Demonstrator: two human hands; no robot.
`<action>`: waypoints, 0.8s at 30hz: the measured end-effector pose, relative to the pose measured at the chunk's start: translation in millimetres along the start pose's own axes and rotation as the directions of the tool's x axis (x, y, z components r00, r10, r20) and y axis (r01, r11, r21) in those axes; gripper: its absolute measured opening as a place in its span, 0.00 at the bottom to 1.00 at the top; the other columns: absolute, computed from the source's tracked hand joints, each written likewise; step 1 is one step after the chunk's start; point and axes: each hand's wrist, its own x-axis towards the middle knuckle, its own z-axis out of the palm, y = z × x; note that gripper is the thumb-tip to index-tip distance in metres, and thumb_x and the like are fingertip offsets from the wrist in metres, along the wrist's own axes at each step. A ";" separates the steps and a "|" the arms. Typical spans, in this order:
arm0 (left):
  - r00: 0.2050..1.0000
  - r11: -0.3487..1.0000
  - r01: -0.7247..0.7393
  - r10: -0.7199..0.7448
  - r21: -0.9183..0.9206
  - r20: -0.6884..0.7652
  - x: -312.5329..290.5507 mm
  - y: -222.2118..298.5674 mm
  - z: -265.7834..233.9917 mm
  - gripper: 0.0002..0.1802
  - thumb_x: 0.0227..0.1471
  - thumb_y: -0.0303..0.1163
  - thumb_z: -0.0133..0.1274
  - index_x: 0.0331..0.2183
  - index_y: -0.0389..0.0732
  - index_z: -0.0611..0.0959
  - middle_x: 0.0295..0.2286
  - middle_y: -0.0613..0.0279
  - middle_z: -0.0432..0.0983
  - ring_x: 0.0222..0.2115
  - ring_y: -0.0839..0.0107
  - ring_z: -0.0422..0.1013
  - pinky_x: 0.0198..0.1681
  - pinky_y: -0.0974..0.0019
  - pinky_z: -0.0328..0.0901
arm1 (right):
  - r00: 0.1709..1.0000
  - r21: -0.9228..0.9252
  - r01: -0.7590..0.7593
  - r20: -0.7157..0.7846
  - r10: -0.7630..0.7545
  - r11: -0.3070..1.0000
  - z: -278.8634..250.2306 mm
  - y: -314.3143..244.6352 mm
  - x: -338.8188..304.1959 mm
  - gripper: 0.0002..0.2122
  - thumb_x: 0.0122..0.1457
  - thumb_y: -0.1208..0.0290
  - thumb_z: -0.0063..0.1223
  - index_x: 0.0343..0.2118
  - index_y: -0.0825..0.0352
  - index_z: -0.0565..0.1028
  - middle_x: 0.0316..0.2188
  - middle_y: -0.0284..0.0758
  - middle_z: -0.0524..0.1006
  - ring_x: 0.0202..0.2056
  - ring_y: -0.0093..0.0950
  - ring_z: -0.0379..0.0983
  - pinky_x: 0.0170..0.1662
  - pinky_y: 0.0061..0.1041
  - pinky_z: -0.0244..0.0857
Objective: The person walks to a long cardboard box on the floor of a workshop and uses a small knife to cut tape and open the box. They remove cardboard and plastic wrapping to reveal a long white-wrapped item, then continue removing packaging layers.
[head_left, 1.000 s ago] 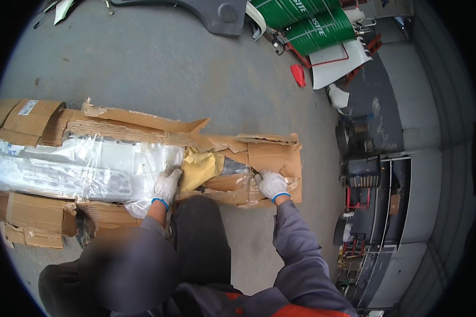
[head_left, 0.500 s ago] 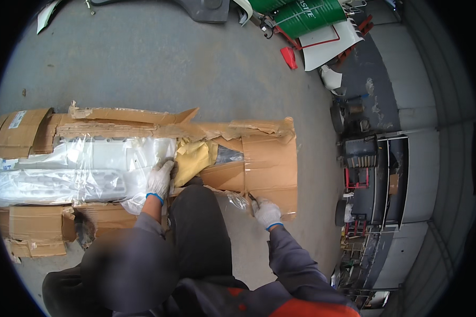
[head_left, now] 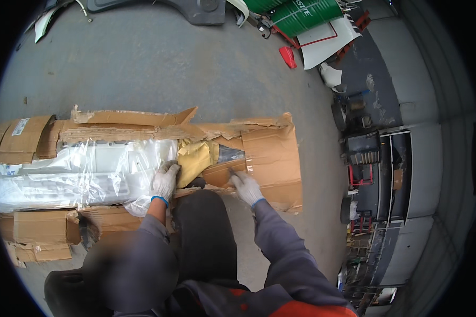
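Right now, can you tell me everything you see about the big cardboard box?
The cardboard box is long, low and brown, lying on the grey floor. Its top is mostly open, with ragged, torn edges and bent flaps; one flap has a pale label. A broad panel covers its right end. Inside are plastic-wrapped parts and crumpled yellow paper. The gloved right hand is at its near edge, though I can't tell if a tool tip touches the cardboard.
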 end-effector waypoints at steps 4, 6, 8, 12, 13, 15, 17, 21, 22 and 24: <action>1.000 0.997 0.005 -0.007 -0.076 -0.026 -8.8 2.6 -3.6 0.21 0.60 0.30 0.52 0.52 0.30 0.78 0.40 0.55 0.81 0.39 0.72 0.76 0.45 0.70 0.71 | 0.989 0.086 -0.076 0.130 0.065 0.993 60.9 29.4 -11.5 0.19 0.67 0.56 0.45 0.47 0.67 0.79 0.42 0.48 0.81 0.45 0.49 0.77 0.50 0.41 0.69; 0.998 0.989 0.030 -0.038 -0.143 -0.051 -10.8 7.6 -4.1 0.17 0.61 0.29 0.51 0.50 0.31 0.78 0.36 0.57 0.80 0.34 0.71 0.76 0.40 0.69 0.71 | 0.969 0.268 -0.223 0.162 0.185 0.937 71.9 28.9 -37.6 0.19 0.67 0.56 0.45 0.45 0.68 0.79 0.42 0.49 0.81 0.48 0.48 0.76 0.53 0.40 0.68; 0.996 0.986 0.081 -0.087 -0.148 -0.032 -22.8 18.4 10.0 0.14 0.62 0.29 0.50 0.47 0.32 0.78 0.31 0.58 0.80 0.28 0.71 0.75 0.32 0.70 0.71 | 0.960 0.338 -0.260 0.190 0.205 0.905 78.1 53.0 -43.1 0.18 0.67 0.57 0.46 0.46 0.67 0.79 0.44 0.48 0.81 0.50 0.47 0.75 0.55 0.40 0.67; 0.984 0.989 0.150 -0.149 -0.006 0.098 -33.6 51.3 15.8 0.14 0.62 0.30 0.50 0.46 0.32 0.78 0.28 0.56 0.79 0.23 0.73 0.74 0.25 0.72 0.68 | 0.999 -0.067 0.045 0.015 -0.044 0.997 94.6 44.3 -39.9 0.16 0.67 0.58 0.47 0.47 0.65 0.79 0.48 0.46 0.79 0.51 0.46 0.74 0.54 0.40 0.68; 0.976 0.986 0.167 -0.169 0.021 0.134 -40.3 57.6 25.8 0.14 0.62 0.31 0.50 0.46 0.32 0.78 0.28 0.56 0.79 0.22 0.73 0.74 0.24 0.73 0.67 | 0.988 -0.133 0.137 -0.046 -0.144 0.982 109.2 58.7 -43.0 0.16 0.67 0.59 0.47 0.47 0.64 0.78 0.48 0.45 0.79 0.51 0.46 0.74 0.53 0.40 0.69; 0.955 0.965 0.241 -0.254 0.100 0.153 -42.0 63.5 36.5 0.16 0.61 0.34 0.51 0.45 0.32 0.80 0.30 0.56 0.81 0.25 0.71 0.75 0.28 0.69 0.70 | 0.994 -0.084 0.088 -0.050 -0.092 0.993 124.0 70.3 -42.9 0.15 0.67 0.59 0.47 0.49 0.63 0.77 0.50 0.46 0.78 0.51 0.46 0.74 0.53 0.43 0.68; 0.928 0.938 0.298 -0.328 0.176 0.178 -35.4 48.5 39.0 0.17 0.60 0.35 0.52 0.43 0.31 0.82 0.31 0.56 0.82 0.27 0.71 0.76 0.31 0.67 0.71 | 0.999 -0.043 0.038 -0.021 -0.039 0.998 127.2 72.5 -41.6 0.15 0.67 0.60 0.47 0.50 0.63 0.77 0.49 0.46 0.78 0.51 0.46 0.73 0.54 0.44 0.67; 0.798 0.281 -0.569 -0.039 0.773 0.601 -28.5 -27.4 4.0 0.19 0.57 0.43 0.51 0.45 0.46 0.87 0.39 0.52 0.84 0.44 0.55 0.78 0.49 0.58 0.71 | 0.968 -0.002 0.089 -0.237 -0.087 0.996 138.6 94.1 -36.1 0.14 0.66 0.61 0.50 0.45 0.66 0.78 0.44 0.48 0.79 0.47 0.50 0.75 0.51 0.46 0.67; 0.938 0.480 -0.015 -0.296 0.877 0.178 -50.7 -6.5 31.0 0.20 0.57 0.46 0.49 0.46 0.53 0.87 0.42 0.53 0.83 0.49 0.53 0.76 0.54 0.58 0.68 | 0.963 -0.047 0.017 -0.267 -0.029 0.999 134.2 98.8 -46.1 0.15 0.65 0.61 0.50 0.44 0.67 0.78 0.44 0.49 0.78 0.46 0.52 0.75 0.51 0.46 0.67; 0.952 0.543 0.003 -0.260 0.840 0.164 -48.4 -12.9 8.9 0.19 0.57 0.47 0.50 0.44 0.52 0.88 0.42 0.52 0.83 0.48 0.54 0.76 0.53 0.58 0.68 | 0.946 -0.118 -0.051 -0.325 0.010 0.992 103.2 40.6 -34.1 0.15 0.64 0.60 0.51 0.42 0.69 0.79 0.43 0.52 0.78 0.43 0.54 0.75 0.51 0.47 0.67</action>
